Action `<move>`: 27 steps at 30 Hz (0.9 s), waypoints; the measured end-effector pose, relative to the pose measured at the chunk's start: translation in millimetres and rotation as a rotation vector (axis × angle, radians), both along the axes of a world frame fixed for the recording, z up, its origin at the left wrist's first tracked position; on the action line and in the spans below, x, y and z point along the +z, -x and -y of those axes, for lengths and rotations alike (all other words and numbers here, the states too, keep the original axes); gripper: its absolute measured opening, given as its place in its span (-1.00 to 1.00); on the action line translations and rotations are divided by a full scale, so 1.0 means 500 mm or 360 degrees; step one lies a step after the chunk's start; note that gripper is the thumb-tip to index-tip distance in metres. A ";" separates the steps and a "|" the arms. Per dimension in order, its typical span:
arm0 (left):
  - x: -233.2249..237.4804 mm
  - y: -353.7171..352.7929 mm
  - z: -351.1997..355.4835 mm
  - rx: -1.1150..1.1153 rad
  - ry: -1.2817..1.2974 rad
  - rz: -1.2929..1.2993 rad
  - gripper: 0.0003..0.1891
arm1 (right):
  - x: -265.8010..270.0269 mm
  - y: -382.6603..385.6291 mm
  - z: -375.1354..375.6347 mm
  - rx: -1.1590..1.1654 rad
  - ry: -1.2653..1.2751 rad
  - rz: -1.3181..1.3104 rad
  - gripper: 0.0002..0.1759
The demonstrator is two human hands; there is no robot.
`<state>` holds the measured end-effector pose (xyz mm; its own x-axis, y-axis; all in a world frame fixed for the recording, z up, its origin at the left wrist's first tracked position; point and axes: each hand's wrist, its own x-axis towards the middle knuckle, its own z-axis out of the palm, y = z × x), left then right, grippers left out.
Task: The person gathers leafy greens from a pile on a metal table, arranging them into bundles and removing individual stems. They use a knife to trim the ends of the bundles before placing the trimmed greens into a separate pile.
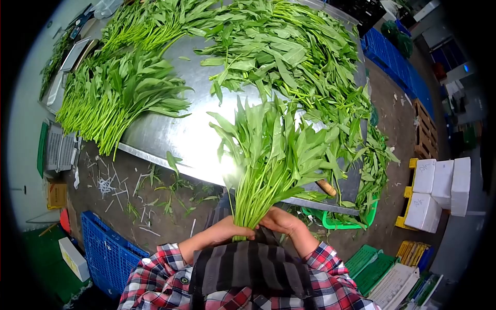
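Note:
A leafy bunch of water spinach (274,155) stands in front of my body, leaves up and stem ends down, over the near edge of the metal table (155,137). My left hand (227,230) is wrapped round the lower stems. At the right side of the same stems, my right hand (281,222) is curled against them, its fingertips partly hidden. A wooden handle (325,187) lies at the table edge to the right, its other end covered by leaves.
Sorted water spinach (119,98) lies at the left of the table, and a large loose heap (289,51) covers the back and right. A green basket (343,222) sits below the right corner. Blue pallets (111,250) and white boxes (426,209) stand around.

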<state>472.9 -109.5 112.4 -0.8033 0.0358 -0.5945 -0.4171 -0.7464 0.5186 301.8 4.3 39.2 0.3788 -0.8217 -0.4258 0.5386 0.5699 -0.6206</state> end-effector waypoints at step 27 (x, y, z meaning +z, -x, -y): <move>-0.022 -0.006 -0.034 -0.0163 0.0522 0.0092 -0.72 | 0.184 0.009 0.097 -0.0338 0.0042 -0.1918 -0.76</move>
